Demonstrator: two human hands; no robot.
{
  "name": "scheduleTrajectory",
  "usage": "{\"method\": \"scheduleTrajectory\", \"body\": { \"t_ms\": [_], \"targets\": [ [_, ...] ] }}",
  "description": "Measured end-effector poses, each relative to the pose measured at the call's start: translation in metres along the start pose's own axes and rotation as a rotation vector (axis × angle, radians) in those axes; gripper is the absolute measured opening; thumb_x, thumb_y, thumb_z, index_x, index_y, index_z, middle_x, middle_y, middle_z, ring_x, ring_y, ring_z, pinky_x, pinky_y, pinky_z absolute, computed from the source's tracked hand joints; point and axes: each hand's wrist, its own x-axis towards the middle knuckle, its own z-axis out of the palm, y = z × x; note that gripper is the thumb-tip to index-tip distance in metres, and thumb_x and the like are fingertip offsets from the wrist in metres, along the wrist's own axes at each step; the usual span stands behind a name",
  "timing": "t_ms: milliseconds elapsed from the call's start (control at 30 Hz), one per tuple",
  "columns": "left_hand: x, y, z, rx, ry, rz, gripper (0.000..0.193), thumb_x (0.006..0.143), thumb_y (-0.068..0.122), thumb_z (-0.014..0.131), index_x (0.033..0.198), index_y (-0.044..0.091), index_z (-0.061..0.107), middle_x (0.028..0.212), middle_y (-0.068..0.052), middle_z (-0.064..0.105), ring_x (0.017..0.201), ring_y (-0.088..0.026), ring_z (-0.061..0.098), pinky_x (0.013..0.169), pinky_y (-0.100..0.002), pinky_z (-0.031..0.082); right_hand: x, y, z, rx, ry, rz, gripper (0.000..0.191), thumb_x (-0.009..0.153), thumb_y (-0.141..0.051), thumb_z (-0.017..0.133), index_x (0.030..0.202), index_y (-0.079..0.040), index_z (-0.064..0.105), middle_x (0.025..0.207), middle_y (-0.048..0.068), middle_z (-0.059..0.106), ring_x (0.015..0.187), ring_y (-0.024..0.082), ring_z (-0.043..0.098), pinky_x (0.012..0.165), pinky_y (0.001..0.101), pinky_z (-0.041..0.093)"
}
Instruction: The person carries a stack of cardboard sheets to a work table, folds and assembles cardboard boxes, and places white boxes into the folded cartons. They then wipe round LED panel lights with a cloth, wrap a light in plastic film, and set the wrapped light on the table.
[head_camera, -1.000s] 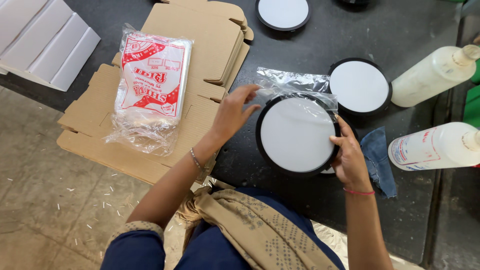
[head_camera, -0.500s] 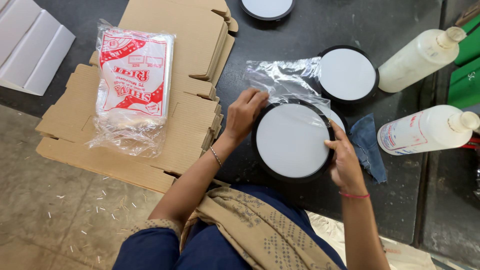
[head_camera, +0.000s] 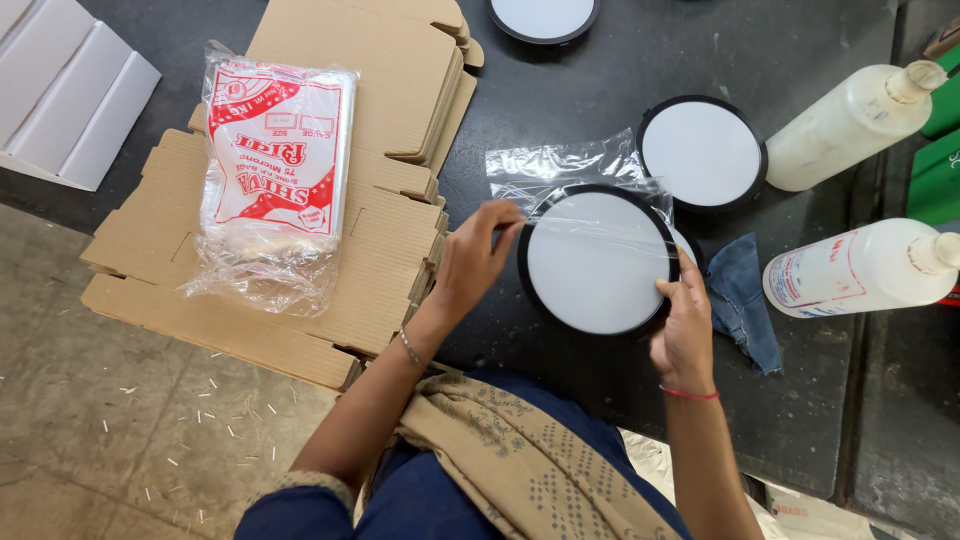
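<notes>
A round white panel with a black rim (head_camera: 597, 262) lies on the dark table, its upper part inside a clear plastic bag (head_camera: 560, 170). My left hand (head_camera: 478, 255) grips the panel's left rim together with the bag's edge. My right hand (head_camera: 684, 325) holds the lower right rim, thumb on the white face. The bag's far end lies crumpled flat on the table above the panel.
A second round panel (head_camera: 702, 153) lies just beyond, a third (head_camera: 544, 17) at the top edge. Flat cardboard box blanks (head_camera: 370, 130) carry a pack of plastic bags (head_camera: 272, 170). Two white bottles (head_camera: 862, 112) (head_camera: 866, 267) and a blue cloth (head_camera: 747, 300) lie right. White trays (head_camera: 70, 90) sit far left.
The clear bag has slid further down over the panel's face. My left hand shifted lower on the left rim; my right hand stays on the lower right rim.
</notes>
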Motion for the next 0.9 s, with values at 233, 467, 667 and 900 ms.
{"method": "scheduleTrajectory", "body": {
  "t_ms": [233, 467, 667, 900],
  "targets": [
    [-0.038, 0.029, 0.0, -0.029, -0.059, -0.015, 0.03, 0.098, 0.007, 0.071, 0.124, 0.003, 0.055, 0.105, -0.011, 0.074, 0.089, -0.024, 0.077, 0.077, -0.031, 0.064, 0.025, 0.03, -0.004, 0.156, 0.05, -0.004, 0.049, 0.095, 0.001, 0.051, 0.144, -0.003, 0.047, 0.128, 0.012, 0.062, 0.116, 0.02, 0.062, 0.103, 0.0349, 0.052],
    [-0.039, 0.08, 0.003, -0.22, -0.177, -0.116, 0.04, 0.094, 0.008, 0.075, 0.127, 0.0, 0.055, 0.1, -0.011, 0.074, 0.093, -0.028, 0.075, 0.082, -0.037, 0.06, 0.044, 0.066, 0.03, 0.22, 0.131, 0.029, 0.042, 0.097, -0.006, 0.068, 0.132, -0.003, 0.045, 0.109, 0.012, 0.062, 0.093, 0.018, 0.064, 0.079, 0.0321, 0.058],
    [0.021, 0.061, 0.027, 0.136, -0.113, -0.059, 0.071, 0.089, 0.036, 0.082, 0.139, -0.003, 0.051, 0.128, -0.02, 0.061, 0.119, -0.038, 0.061, 0.101, -0.046, 0.052, 0.035, 0.054, 0.06, 0.012, 0.015, -0.036, 0.039, 0.1, -0.01, 0.068, 0.132, -0.003, 0.048, 0.113, 0.009, 0.062, 0.091, 0.013, 0.063, 0.07, 0.0266, 0.057],
    [0.085, 0.041, 0.106, 0.393, -0.338, -0.05, 0.019, 0.068, 0.002, 0.073, 0.086, 0.002, 0.066, 0.102, -0.013, 0.061, 0.099, -0.029, 0.066, 0.076, -0.037, 0.06, 0.035, 0.066, 0.069, -0.086, -0.07, -0.032, 0.035, 0.099, -0.013, 0.064, 0.131, -0.005, 0.054, 0.116, 0.006, 0.063, 0.093, 0.014, 0.066, 0.074, 0.026, 0.056]
  ]
}}
